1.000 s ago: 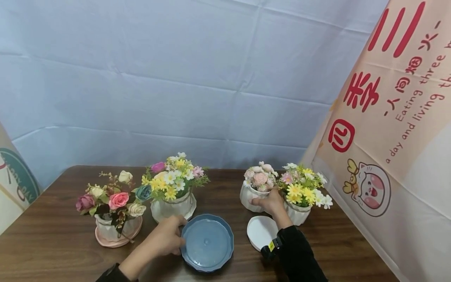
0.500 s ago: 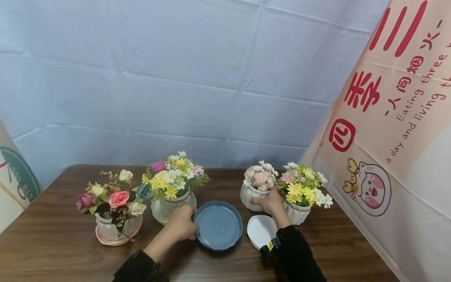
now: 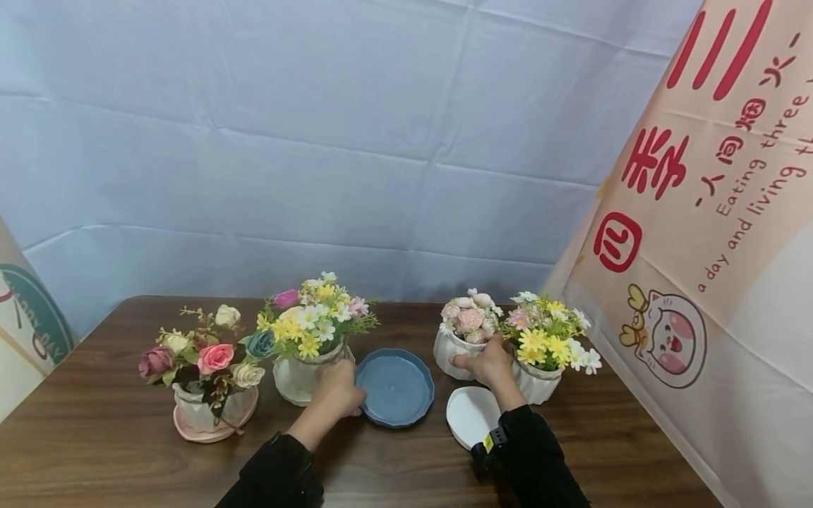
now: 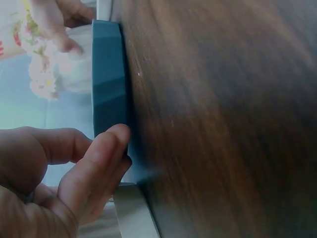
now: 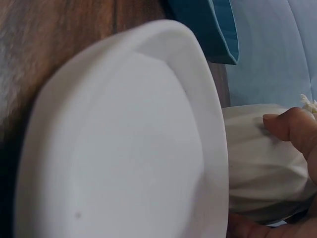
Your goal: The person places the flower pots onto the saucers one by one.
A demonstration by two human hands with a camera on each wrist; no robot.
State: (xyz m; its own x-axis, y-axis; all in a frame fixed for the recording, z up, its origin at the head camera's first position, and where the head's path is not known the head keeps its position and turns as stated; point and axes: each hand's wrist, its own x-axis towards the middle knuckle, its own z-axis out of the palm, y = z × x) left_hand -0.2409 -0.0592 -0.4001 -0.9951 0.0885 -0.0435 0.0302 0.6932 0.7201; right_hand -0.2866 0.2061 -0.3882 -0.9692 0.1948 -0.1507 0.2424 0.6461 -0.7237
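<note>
My left hand [image 3: 339, 389] pinches the left rim of a round blue saucer [image 3: 394, 388] with a scalloped edge. In the left wrist view, thumb and fingers close on the saucer's side wall [image 4: 108, 74], which sits right at the tabletop. My right hand [image 3: 491, 365] grips a white ribbed flowerpot [image 3: 449, 356] holding pale pink flowers [image 3: 471, 322]. Its thumb [image 5: 292, 126] lies against the pot's side in the right wrist view, and other fingers reach round the far side. A small white saucer [image 3: 473, 416] lies in front of that pot, under the right wrist.
Right of my right hand stands another white pot [image 3: 537, 384] with yellow and white flowers. On the left are a rose pot [image 3: 197, 409] on a pink saucer [image 3: 202, 434] and a yellow-flowered pot [image 3: 295, 377] on a white saucer. A printed cloth [image 3: 730, 282] hangs at right.
My left hand has slid the blue saucer away from me and to the right, into the space left of the pink-flowered pot. My right hand has stayed on its pot.
</note>
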